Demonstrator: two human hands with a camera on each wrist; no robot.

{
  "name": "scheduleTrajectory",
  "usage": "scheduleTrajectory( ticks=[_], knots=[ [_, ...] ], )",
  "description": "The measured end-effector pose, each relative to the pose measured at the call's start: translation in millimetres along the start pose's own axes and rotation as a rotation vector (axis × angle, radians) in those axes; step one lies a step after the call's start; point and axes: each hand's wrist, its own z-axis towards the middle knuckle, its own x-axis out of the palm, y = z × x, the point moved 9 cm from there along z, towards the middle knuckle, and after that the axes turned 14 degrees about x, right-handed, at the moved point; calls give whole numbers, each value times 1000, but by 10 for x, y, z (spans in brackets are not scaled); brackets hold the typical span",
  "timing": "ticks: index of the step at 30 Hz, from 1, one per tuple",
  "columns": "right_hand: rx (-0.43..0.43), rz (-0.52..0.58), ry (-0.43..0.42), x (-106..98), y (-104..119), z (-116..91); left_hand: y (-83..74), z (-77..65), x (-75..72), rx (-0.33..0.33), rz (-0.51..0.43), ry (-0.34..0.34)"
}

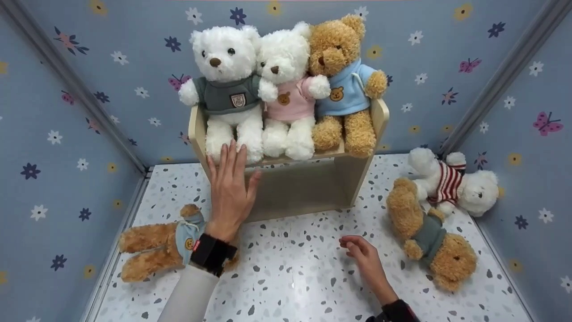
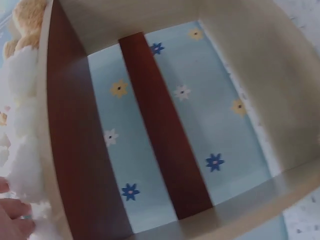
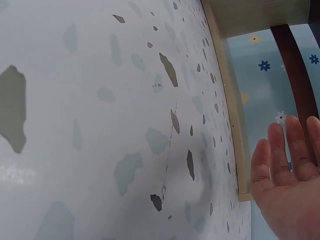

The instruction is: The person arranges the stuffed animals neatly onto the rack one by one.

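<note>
My left hand [image 1: 230,192], fingers straight and spread, reaches up to the legs of a white teddy bear [image 1: 228,96] in a dark green shirt. Its fingertips overlap the bear's feet in the head view. That bear sits on top of a small wooden shelf [image 1: 357,179], beside a white teddy bear [image 1: 290,100] in pink and a brown teddy bear [image 1: 346,85] in a light blue hoodie. My right hand [image 1: 366,261] hovers over the floor in front of the shelf, fingers relaxed and holding nothing.
On the speckled floor [image 1: 286,277], a brown bear [image 1: 154,246] in light blue lies left, partly behind my left arm. To the right lie a brown bear [image 1: 431,241] in green and a white bear [image 1: 460,183] in stripes. Flowered walls [image 1: 147,58] enclose the space.
</note>
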Motion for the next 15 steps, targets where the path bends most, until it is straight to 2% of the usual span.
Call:
scheduleTrajectory(
  ticks=[4,8,10,15],
  knots=[
    [-10,-2,1,8,1,-8,-48,-232,-65,58,-32,-84],
    [-5,-9,1,13,-6,-10,-24,-459,-96,55,-42,-118],
    [3,-12,-1,6,-14,-3,12,-575,-89,31,-54,-110],
    [-24,-8,13,11,2,-9,138,-833,-39,-47,-72,-31]
  ],
)
